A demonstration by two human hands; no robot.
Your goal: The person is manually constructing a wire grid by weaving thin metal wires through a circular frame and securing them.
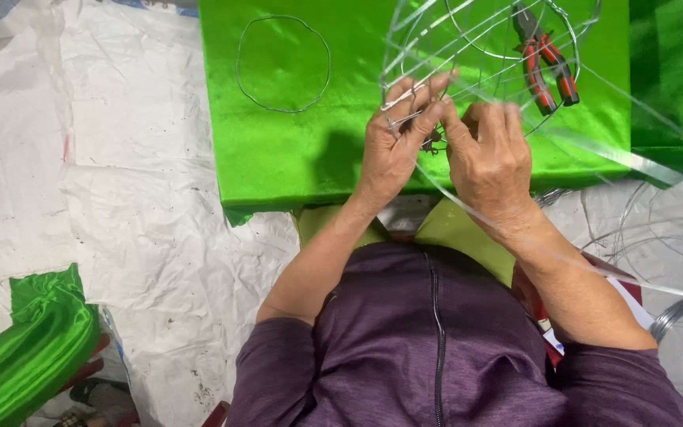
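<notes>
Green satin cloth (294, 150) covers the work surface, laid over wrinkled white sheeting (120, 221) on the floor. I see both hands meet at the cloth's near edge. Left hand (393, 142) has its fingers (416, 88) curled and pinching thin strands of the wire frame (468, 47). Right hand (490, 154) is clenched just beside it, thumb and fingertips pressed at the same joint of wire; I can't tell exactly what's between them. Frame rises tilted over the cloth, its hoops blurred close to the camera. Red-handled pliers (545, 67) lie on the cloth beyond the hands, under the frame. A loose wire ring (283, 63) lies flat, farther left, well apart. More wire coils (673, 316) sit on the sheeting at right. A bundled green satin roll (25, 348) lies at lower left.
</notes>
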